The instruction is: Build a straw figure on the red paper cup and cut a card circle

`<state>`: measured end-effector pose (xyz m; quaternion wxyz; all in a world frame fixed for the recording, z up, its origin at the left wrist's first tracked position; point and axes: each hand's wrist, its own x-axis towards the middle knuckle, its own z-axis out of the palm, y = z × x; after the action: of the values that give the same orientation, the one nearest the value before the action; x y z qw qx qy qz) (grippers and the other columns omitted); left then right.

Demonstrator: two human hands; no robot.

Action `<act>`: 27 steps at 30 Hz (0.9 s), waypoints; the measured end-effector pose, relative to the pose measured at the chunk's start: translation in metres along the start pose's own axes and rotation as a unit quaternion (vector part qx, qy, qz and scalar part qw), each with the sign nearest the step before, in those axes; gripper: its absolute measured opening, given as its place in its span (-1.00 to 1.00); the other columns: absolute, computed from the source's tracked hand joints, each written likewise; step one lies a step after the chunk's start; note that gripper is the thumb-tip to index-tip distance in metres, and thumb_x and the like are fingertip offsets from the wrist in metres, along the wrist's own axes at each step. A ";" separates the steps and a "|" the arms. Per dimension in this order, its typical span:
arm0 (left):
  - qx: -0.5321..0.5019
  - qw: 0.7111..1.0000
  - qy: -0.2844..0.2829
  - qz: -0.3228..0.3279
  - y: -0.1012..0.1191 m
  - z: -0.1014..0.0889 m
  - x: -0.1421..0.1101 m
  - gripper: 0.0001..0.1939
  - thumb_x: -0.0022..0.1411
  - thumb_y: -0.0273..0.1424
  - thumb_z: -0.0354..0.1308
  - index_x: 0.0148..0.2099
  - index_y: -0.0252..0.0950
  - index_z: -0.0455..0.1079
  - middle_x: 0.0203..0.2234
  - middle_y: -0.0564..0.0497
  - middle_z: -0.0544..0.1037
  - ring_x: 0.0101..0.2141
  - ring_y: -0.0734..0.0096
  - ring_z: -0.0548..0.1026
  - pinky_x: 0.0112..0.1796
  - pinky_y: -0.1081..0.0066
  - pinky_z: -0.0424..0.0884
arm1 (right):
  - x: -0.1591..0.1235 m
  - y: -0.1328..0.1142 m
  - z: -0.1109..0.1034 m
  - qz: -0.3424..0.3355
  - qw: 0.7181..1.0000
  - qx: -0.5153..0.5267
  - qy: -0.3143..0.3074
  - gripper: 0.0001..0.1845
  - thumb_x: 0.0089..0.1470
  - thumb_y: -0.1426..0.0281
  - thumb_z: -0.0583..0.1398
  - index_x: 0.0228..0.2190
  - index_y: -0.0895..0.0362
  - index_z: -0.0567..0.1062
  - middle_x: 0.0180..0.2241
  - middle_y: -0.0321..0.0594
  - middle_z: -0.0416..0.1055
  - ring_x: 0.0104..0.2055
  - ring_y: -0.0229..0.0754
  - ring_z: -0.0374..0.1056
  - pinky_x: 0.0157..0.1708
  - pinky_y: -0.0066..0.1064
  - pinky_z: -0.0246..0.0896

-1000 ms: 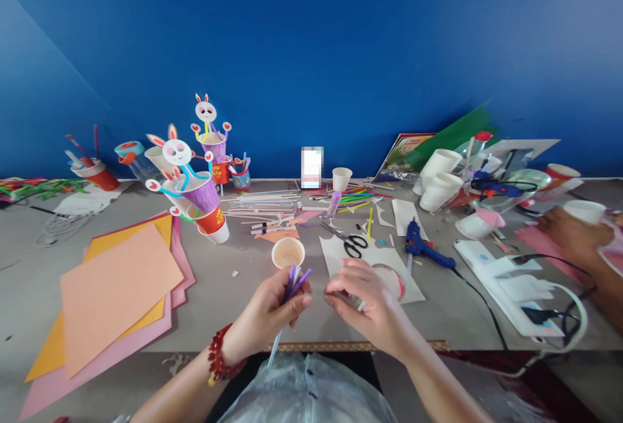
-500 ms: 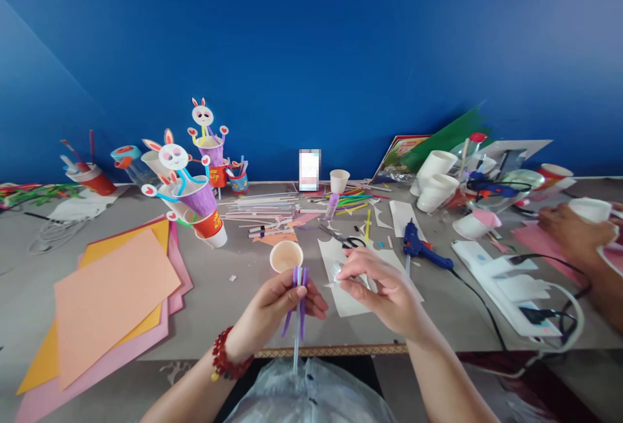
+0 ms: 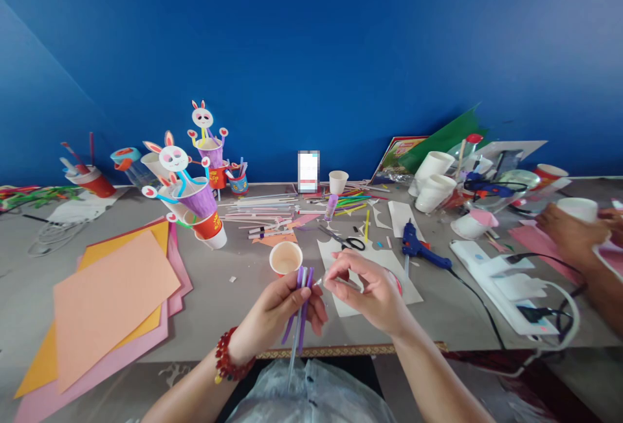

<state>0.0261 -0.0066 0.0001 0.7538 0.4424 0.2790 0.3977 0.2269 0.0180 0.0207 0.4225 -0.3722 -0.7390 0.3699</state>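
My left hand (image 3: 272, 303) is closed around a small bundle of purple straws (image 3: 302, 319) and one longer pale straw (image 3: 293, 351). Their top ends stick up past my thumb, just in front of a paper cup (image 3: 286, 259). Close on the right, my right hand (image 3: 367, 290) pinches a small clear, shiny strip (image 3: 318, 282), perhaps tape, near the straw tops. Whether the strip touches them I cannot tell. Beneath that hand lies a cut white sheet (image 3: 348, 309), with black-handled scissors (image 3: 353, 243) at its far edge.
A blue glue gun (image 3: 421, 248) and a white power strip (image 3: 503, 287) with cords lie to the right. Coloured paper sheets (image 3: 114, 306) and a rabbit cup figure (image 3: 199, 196) are on the left. Loose straws (image 3: 263, 202) lie behind. Another person's hand (image 3: 569, 231) holds a cup at far right.
My right hand has moved left with the clear strip, closer to the straws. The straws in my left hand have tilted and spread a little.
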 end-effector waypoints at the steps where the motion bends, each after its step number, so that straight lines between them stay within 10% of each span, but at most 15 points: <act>1: 0.002 1.000 -0.008 0.005 0.000 0.000 0.000 -0.69 0.34 -0.19 0.14 -0.18 -0.38 0.38 -0.38 -0.11 0.60 -0.45 0.40 0.59 -0.34 0.41 0.48 | -0.001 0.001 0.000 0.003 1.000 0.004 0.002 -0.90 0.19 0.35 0.24 -0.39 0.04 0.48 -0.46 -0.31 0.43 -0.32 -0.18 0.31 -0.04 -0.25 0.19; 27: 0.012 0.998 -0.061 0.003 0.005 0.001 0.002 -0.74 0.36 -0.25 0.13 -0.11 -0.39 0.42 -0.28 -0.19 0.61 -0.32 0.26 0.63 -0.20 0.29 0.49 | 0.005 0.003 0.004 -0.004 1.000 0.006 0.015 -0.86 0.18 0.29 0.25 -0.39 0.06 0.52 -0.45 -0.27 0.46 -0.35 -0.18 0.31 -0.16 -0.27 0.25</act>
<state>0.0266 -0.0036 0.0050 0.7630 0.4754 0.2362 0.3687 0.2225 0.0231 0.0184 0.4368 -0.3724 -0.7320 0.3671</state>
